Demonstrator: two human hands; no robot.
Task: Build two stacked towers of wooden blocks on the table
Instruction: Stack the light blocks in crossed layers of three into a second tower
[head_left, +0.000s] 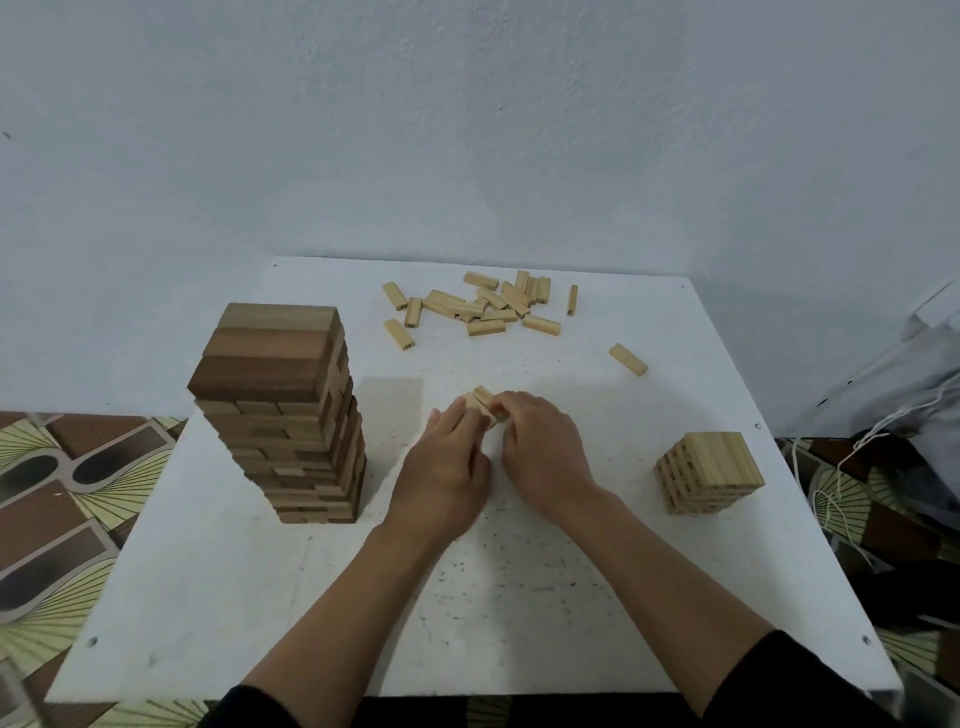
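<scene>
Head: left hand (447, 467), right hand (540, 452) on blocks (480, 397) mid-table (519, 597).

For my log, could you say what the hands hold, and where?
A bunch of pale rectangular wooden blocks: the right hand grips one side, the left hand presses the other.

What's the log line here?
left hand: touching blocks | right hand: gripping them | tall tower: left | short tower: right | loose pile: far side
</scene>
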